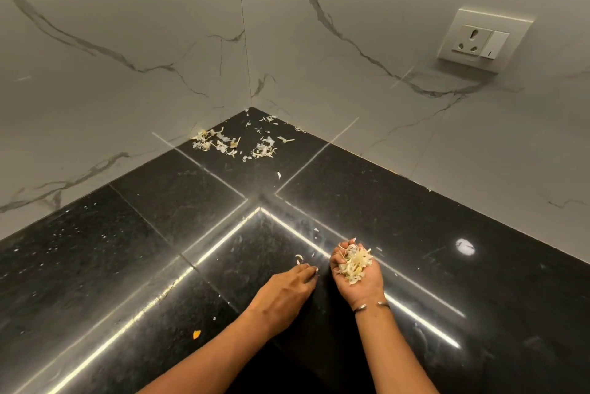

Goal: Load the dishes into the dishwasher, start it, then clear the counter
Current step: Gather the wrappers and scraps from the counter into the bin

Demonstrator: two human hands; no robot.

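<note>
My right hand [364,290] lies palm up low over the black granite counter [153,234], its fingers curled round a heap of pale vegetable peels [354,261]. Just to its left, my left hand [287,291] is palm down with straight fingers reaching forward and the fingertips on the counter. A small loose peel [298,258] lies just beyond those fingertips. More peels [230,143] are scattered in the far corner of the counter, against the wall.
Marble-patterned walls [383,90] close the counter's corner on two sides. A white wall socket with a switch [479,39] sits high on the right wall. A small orange scrap [196,334] and tiny white bits lie near the front left.
</note>
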